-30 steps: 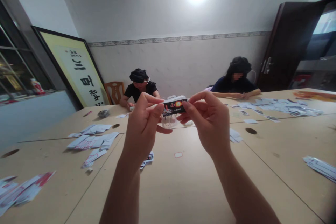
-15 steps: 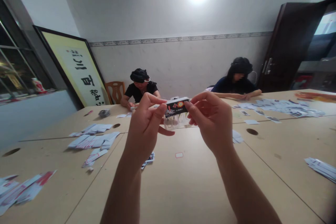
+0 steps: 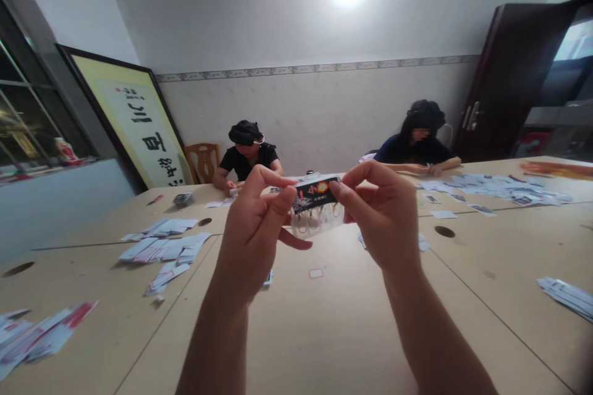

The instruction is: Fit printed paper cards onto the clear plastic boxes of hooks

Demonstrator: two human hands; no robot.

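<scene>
Up in front of me, between both hands, is a small clear plastic pack of fishing hooks (image 3: 319,220). A black printed card (image 3: 317,194) with an orange burst covers its upper part, and several thin curved hooks show through the clear lower part. My left hand (image 3: 259,222) pinches the left end, with the thumb on the near face and the lower fingers beneath. At the other end, my right hand (image 3: 382,213) grips with its thumb on the card's upper right corner. The right fingertips are partly hidden behind the pack.
On the table (image 3: 319,333) lie paper slips (image 3: 162,248) at left, more slips (image 3: 491,191) at far right, and a stack of cards (image 3: 567,296) at the right edge. A small red-edged label (image 3: 315,273) lies below my hands. Two people sit across the table.
The pack has shifted slightly right and down, with more of its clear lower part showing. My right hand has moved a little to the right; both hands still hold the pack.
</scene>
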